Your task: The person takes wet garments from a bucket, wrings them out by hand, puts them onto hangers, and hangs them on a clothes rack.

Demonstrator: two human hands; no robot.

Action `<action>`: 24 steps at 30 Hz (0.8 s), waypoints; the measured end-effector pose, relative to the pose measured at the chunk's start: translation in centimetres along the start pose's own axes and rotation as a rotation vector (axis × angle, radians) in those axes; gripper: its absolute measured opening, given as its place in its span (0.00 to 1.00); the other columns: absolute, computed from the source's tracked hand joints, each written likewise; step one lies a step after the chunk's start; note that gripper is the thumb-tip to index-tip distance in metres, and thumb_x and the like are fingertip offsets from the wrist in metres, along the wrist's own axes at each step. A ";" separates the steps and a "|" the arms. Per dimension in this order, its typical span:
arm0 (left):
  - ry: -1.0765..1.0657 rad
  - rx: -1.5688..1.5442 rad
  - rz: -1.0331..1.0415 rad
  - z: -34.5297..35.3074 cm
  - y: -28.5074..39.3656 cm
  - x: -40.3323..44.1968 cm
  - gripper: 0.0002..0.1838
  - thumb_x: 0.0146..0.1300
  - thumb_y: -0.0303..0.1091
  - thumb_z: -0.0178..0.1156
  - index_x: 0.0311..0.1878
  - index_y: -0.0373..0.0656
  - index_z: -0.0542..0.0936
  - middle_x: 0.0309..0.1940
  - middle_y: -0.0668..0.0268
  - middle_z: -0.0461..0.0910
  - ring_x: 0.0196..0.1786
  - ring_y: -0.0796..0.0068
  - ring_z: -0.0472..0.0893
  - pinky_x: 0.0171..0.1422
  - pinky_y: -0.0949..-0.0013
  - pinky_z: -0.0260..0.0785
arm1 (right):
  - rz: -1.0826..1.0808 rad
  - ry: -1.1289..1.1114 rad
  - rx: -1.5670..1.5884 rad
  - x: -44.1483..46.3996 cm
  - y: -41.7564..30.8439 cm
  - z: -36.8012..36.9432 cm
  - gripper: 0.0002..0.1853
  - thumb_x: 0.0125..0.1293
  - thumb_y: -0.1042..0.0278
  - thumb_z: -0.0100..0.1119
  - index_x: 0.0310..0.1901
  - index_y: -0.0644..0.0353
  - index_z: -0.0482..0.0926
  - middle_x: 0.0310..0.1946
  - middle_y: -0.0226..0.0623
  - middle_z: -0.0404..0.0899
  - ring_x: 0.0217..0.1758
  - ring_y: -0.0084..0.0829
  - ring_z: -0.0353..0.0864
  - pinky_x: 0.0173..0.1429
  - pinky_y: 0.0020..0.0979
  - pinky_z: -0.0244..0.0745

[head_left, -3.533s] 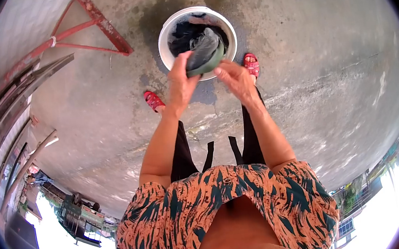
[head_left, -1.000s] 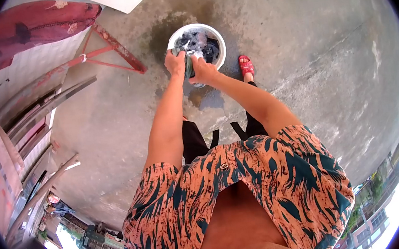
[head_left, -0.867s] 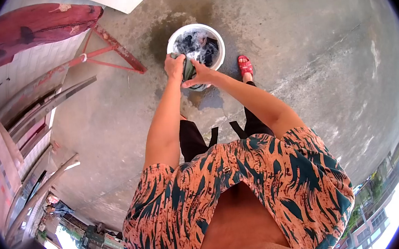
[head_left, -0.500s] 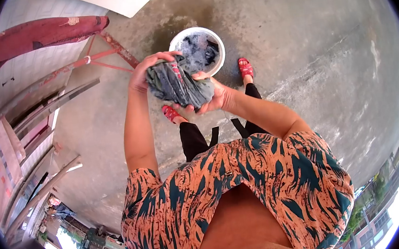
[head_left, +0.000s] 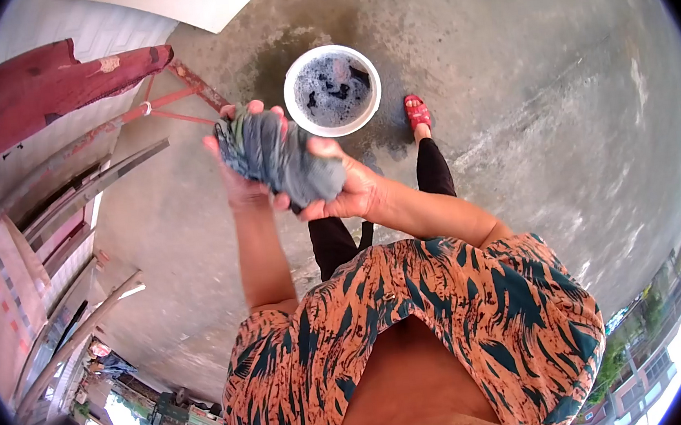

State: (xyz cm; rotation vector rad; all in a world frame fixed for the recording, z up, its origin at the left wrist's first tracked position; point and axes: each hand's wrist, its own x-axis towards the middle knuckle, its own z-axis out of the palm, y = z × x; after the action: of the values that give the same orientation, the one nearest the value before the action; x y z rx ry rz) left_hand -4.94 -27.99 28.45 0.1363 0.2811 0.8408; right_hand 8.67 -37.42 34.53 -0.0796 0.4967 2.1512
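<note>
A wet grey garment (head_left: 280, 157), bunched and twisted into a thick roll, is held in the air between both hands. My left hand (head_left: 240, 169) grips its far left end, with fingertips curling over the top edge. My right hand (head_left: 354, 185) is wrapped around the near right end, thumb on top and fingers beneath. Just beyond the garment, on the floor, stands a white bucket (head_left: 338, 131). Sudsy water (head_left: 326, 79) fills it, with dark cloth (head_left: 359, 77) partly showing at the surface.
A red metal frame (head_left: 197, 87) with a red cloth (head_left: 97, 72) draped on it stands at the left. Wet concrete floor (head_left: 277, 63) surrounds the bucket. My red sandal (head_left: 417, 111) is right of it. A white panel (head_left: 197, 1) juts in at the top.
Both hands have carried the garment left, away from the bucket's near edge. My left hand has rotated, and the cloth is now more tightly twisted. More of the bucket shows.
</note>
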 end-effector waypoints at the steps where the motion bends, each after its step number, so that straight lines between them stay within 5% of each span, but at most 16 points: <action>1: -0.033 0.044 -0.070 2.1 0.8 0.1 0.20 0.63 0.36 0.54 0.59 0.50 0.70 0.53 0.55 0.70 0.59 0.50 0.70 0.58 0.47 0.72 | -0.029 0.127 -0.195 -0.6 0.2 0.0 0.37 0.52 0.42 0.69 0.58 0.56 0.70 0.44 0.40 0.76 0.39 0.35 0.77 0.27 0.26 0.69; 2: -0.066 0.088 -0.138 3.9 1.4 0.2 0.16 0.64 0.35 0.53 0.56 0.50 0.72 0.49 0.57 0.74 0.55 0.52 0.75 0.56 0.50 0.73 | -0.008 0.165 -0.368 -1.0 0.1 0.3 0.39 0.50 0.42 0.71 0.55 0.64 0.71 0.40 0.39 0.78 0.41 0.35 0.80 0.29 0.30 0.73; 6: -0.023 0.641 -0.373 6.9 2.9 1.7 0.09 0.61 0.33 0.58 0.41 0.43 0.70 0.37 0.63 0.74 0.45 0.68 0.79 0.44 0.66 0.74 | -0.033 0.258 -0.772 -1.8 -0.4 0.9 0.38 0.46 0.47 0.75 0.53 0.65 0.72 0.40 0.40 0.78 0.37 0.33 0.80 0.28 0.33 0.76; 9: -0.025 0.965 -0.527 7.7 2.4 2.9 0.07 0.59 0.30 0.60 0.38 0.42 0.72 0.32 0.67 0.74 0.40 0.77 0.78 0.42 0.71 0.72 | 0.076 0.460 -0.851 -1.7 -1.6 -1.5 0.48 0.40 0.48 0.77 0.60 0.63 0.64 0.48 0.44 0.76 0.50 0.37 0.77 0.46 0.49 0.76; 13: -0.128 1.236 -0.467 5.8 -0.3 5.1 0.07 0.58 0.28 0.62 0.37 0.39 0.74 0.31 0.71 0.76 0.35 0.84 0.74 0.38 0.74 0.67 | 0.035 0.613 -1.133 -1.6 -4.2 -3.6 0.46 0.41 0.49 0.76 0.60 0.59 0.64 0.48 0.42 0.76 0.47 0.37 0.78 0.39 0.44 0.77; 15: -0.171 1.589 -0.331 4.3 -1.2 6.2 0.14 0.53 0.36 0.65 0.40 0.41 0.76 0.30 0.65 0.79 0.34 0.75 0.78 0.39 0.69 0.70 | -0.020 0.721 -1.311 -0.7 -5.0 -4.7 0.42 0.45 0.50 0.74 0.59 0.57 0.65 0.45 0.38 0.78 0.36 0.31 0.81 0.29 0.34 0.77; 18: -0.068 1.958 -0.154 2.3 -2.7 7.3 0.19 0.48 0.42 0.66 0.41 0.44 0.77 0.31 0.57 0.81 0.36 0.61 0.81 0.42 0.60 0.72 | -0.119 0.761 -1.489 -0.6 -5.7 -5.2 0.46 0.41 0.47 0.76 0.58 0.62 0.63 0.51 0.46 0.75 0.50 0.43 0.79 0.42 0.45 0.81; 21: 0.051 2.067 0.005 1.1 -3.5 7.9 0.19 0.46 0.44 0.65 0.41 0.47 0.77 0.33 0.53 0.82 0.40 0.49 0.82 0.44 0.52 0.72 | -0.256 0.817 -1.704 0.2 -6.4 -6.2 0.48 0.43 0.43 0.74 0.60 0.63 0.62 0.46 0.44 0.78 0.41 0.38 0.82 0.33 0.40 0.80; 24: 0.220 2.090 0.126 0.6 -3.7 8.4 0.17 0.48 0.43 0.64 0.41 0.49 0.77 0.34 0.54 0.83 0.42 0.47 0.81 0.46 0.51 0.73 | -0.411 0.862 -1.931 1.8 -7.7 -8.2 0.49 0.42 0.42 0.74 0.60 0.65 0.62 0.45 0.53 0.79 0.47 0.45 0.82 0.48 0.42 0.77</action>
State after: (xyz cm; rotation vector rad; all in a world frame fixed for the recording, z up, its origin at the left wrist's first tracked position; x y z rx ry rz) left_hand 3.22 -24.12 26.54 2.0143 1.2816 0.3534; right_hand 12.71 -35.19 24.07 -1.9211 -1.1855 1.3090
